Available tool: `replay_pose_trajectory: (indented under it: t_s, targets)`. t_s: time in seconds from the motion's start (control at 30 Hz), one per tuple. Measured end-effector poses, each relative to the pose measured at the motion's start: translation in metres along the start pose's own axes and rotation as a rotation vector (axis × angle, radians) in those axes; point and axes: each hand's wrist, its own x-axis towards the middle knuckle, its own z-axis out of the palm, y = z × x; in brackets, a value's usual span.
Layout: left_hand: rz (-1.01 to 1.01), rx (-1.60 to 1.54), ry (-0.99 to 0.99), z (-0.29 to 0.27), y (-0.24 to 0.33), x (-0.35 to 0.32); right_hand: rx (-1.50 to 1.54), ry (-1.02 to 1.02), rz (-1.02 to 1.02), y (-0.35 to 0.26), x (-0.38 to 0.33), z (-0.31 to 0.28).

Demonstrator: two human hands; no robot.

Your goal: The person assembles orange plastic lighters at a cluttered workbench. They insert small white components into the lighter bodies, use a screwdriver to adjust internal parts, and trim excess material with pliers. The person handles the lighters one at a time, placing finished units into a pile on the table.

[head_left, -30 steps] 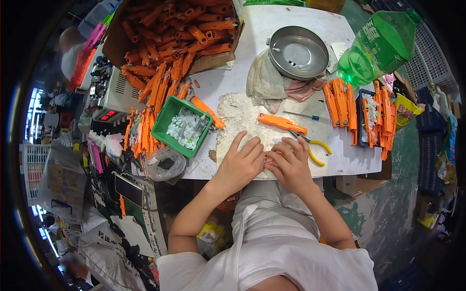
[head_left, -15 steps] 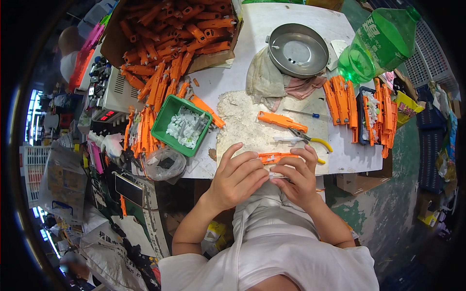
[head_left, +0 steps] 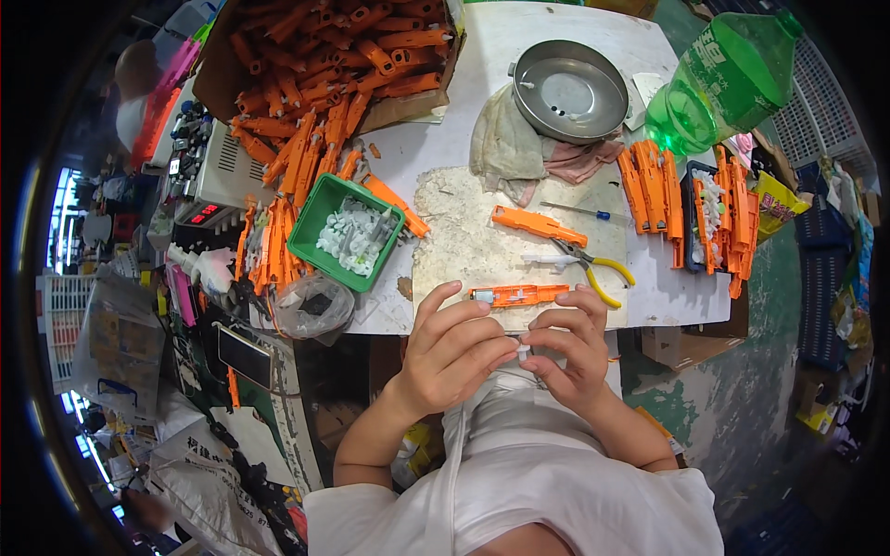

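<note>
Both hands are up off the bench edge, close to my chest. My left hand [head_left: 456,347] and right hand [head_left: 573,357] meet fingertip to fingertip on a small white plastic piece [head_left: 524,350], pinched narrow between thumb and forefinger of each; it is too small to make out its shape. Judgement: to do this well I should keep the pinch light and the piece square, wrists steady, and work over the bench rather than over my lap, since a dropped part this size would likely be lost on the floor. An open orange housing [head_left: 519,296] lies just beyond my fingertips at the near edge of the worn white mat [head_left: 464,241]. Further back on the mat lie a second orange housing [head_left: 538,225], the yellow-handled pliers [head_left: 593,269] and a thin blue-handled screwdriver [head_left: 577,211]; the pliers lie near my right hand and could be knocked. Left of the mat, the green tray [head_left: 311,243] of white parts, well within reach. Behind it, the cardboard box [head_left: 222,56] of orange shells, some spilling. At the back, a metal bowl [head_left: 569,93] on a rag [head_left: 505,148], and a green bottle [head_left: 723,79] lying tilted. More orange housings are stacked to the right.
</note>
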Motion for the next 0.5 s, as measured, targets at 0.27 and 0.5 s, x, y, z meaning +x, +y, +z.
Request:
replay_pose_trajectory:
  t_s: [0.27, 0.5]
  targets:
    - [0.148, 0.016, -0.098, 0.001, 0.011, 0.02, 0.496, -0.244, 0.281, 0.01, 0.009, -0.031]
    - [0.315, -0.203, -0.275, 0.039, 0.024, 0.063, 0.522, -0.123, 0.368, 0.022, -0.007, -0.089]
